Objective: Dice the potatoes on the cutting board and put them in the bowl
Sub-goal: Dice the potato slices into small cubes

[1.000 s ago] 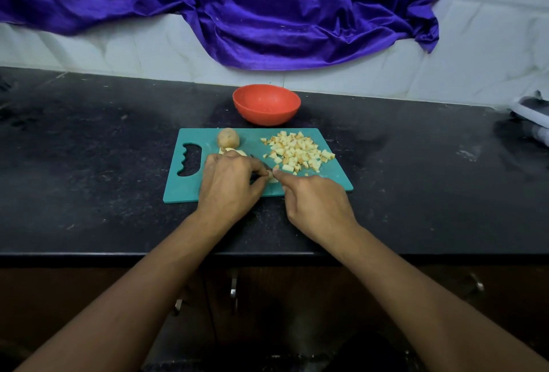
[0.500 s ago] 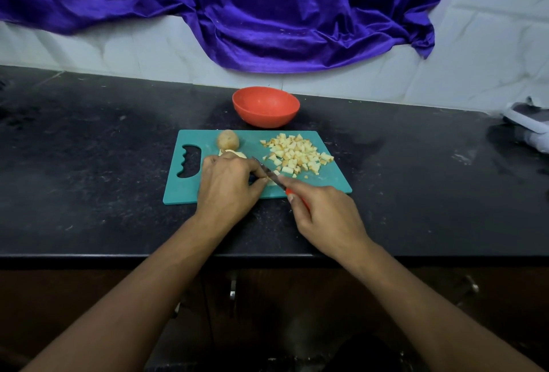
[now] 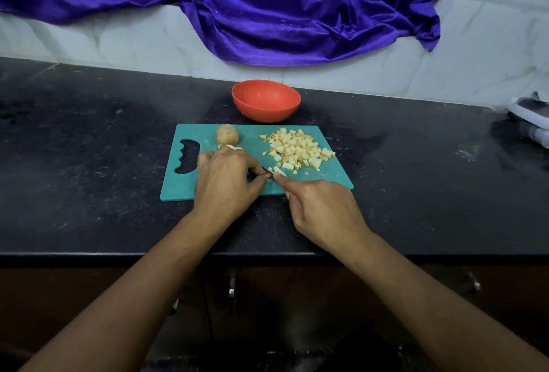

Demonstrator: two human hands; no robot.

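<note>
A teal cutting board (image 3: 332, 181) lies on the black counter. On its right half sits a pile of diced potato (image 3: 297, 150). One whole potato (image 3: 227, 134) rests near the board's far edge. My left hand (image 3: 225, 180) curls over a potato piece (image 3: 230, 147), which it mostly hides. My right hand (image 3: 322, 208) grips a knife (image 3: 267, 173) by its handle, index finger stretched along the blade. The blade tip meets my left fingers. An orange bowl (image 3: 266, 101) stands just behind the board and looks empty.
A purple cloth (image 3: 252, 6) hangs on the white wall behind the counter. A white and dark object (image 3: 531, 117) lies at the counter's right edge. The counter's front edge (image 3: 89, 255) runs below my forearms.
My right hand has moved the knife forward and back beside my left fingers. My left hand stays in place over the potato piece.
</note>
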